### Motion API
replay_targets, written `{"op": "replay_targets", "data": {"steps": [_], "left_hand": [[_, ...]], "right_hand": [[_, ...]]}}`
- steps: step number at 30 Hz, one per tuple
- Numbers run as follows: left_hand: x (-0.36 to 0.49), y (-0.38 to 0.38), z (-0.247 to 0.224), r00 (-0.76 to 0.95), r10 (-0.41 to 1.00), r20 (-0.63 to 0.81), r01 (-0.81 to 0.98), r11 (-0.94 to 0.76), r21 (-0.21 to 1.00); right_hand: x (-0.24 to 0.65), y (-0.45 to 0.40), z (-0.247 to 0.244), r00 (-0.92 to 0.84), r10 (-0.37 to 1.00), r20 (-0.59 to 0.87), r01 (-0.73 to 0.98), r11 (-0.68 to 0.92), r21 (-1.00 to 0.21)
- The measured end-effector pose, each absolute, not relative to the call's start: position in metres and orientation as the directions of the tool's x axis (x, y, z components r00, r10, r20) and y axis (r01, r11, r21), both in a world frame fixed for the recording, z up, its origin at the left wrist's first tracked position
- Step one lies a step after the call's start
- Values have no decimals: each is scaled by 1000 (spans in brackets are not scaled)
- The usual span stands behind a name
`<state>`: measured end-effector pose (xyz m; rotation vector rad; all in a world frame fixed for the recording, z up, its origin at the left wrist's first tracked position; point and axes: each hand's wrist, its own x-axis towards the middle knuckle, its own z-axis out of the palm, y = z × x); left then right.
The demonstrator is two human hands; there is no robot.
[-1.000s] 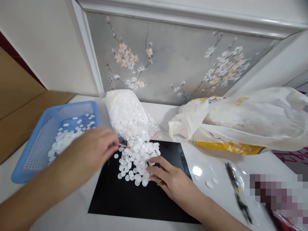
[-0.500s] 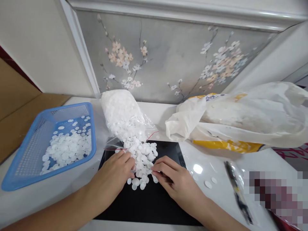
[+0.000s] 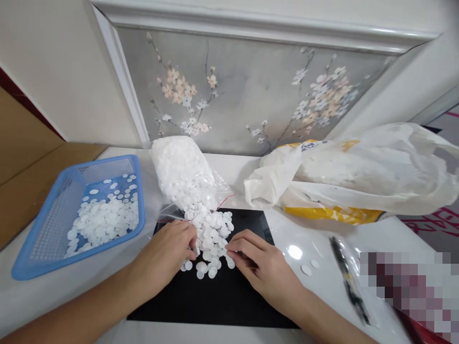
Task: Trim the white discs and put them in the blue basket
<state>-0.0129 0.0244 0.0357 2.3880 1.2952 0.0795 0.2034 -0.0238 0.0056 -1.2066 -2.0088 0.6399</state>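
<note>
Small white round discs (image 3: 210, 234) are heaped on a black board (image 3: 211, 306), spilling from the mouth of a clear zip bag (image 3: 182, 172) full of the same discs. My left hand (image 3: 174, 248) is at the left side of the heap, its fingers curled and closed; what lies between the fingertips is hidden. Across the heap, my right hand (image 3: 263, 265) pinches a white disc at the right edge with thumb and forefinger. To the left, a blue plastic basket (image 3: 39, 239) holds many more of the discs.
A large white plastic bag with yellow print (image 3: 333, 215) lies at the right. In front of it are two loose discs (image 3: 310, 267) and a black pen-like item in clear wrap (image 3: 349, 282). Cardboard (image 3: 32, 177) stands at far left; a framed floral panel (image 3: 244, 95) is behind.
My left hand has shifted slightly left and up along the heap, and a few discs near its fingertips have moved left. My right hand stays at the right edge. The view has shifted slightly.
</note>
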Motion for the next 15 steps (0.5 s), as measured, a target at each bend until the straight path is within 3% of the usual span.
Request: {"op": "replay_targets", "data": {"steps": [7, 15], "left_hand": [[-10, 25, 46, 588, 795, -148, 778, -507, 370], [-27, 24, 17, 778, 623, 84, 582, -764, 277]], "right_hand": [[204, -23, 4, -359, 884, 298, 536, 457, -710], [205, -22, 1, -379, 873, 307, 506, 473, -721]]}}
